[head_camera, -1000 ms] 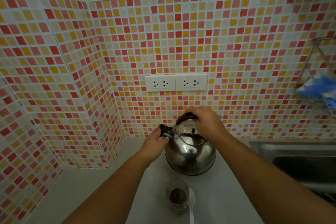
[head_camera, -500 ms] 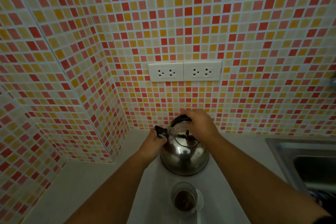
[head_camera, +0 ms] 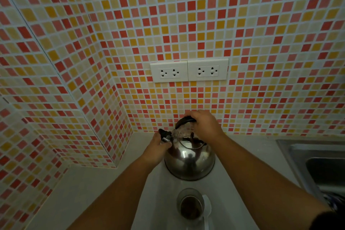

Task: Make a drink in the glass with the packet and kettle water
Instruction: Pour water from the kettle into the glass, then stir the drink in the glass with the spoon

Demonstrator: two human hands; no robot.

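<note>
Right hand (head_camera: pixel 204 124) closed over the black handle (head_camera: pixel 183 119) of the steel kettle (head_camera: pixel 189 158); left hand (head_camera: pixel 155 148) pinching the spout cap (head_camera: pixel 164 133). Kettle standing on the white worktop (head_camera: pixel 104 192), glass (head_camera: pixel 190 204) just in front with dark powder at the bottom, white spoon (head_camera: pixel 206 209) touching its right side. No packet in view. Likely risks: scalding from steam at the opened spout, splashing past the narrow glass rim, knocking glass or spoon when swinging the kettle forward.
</note>
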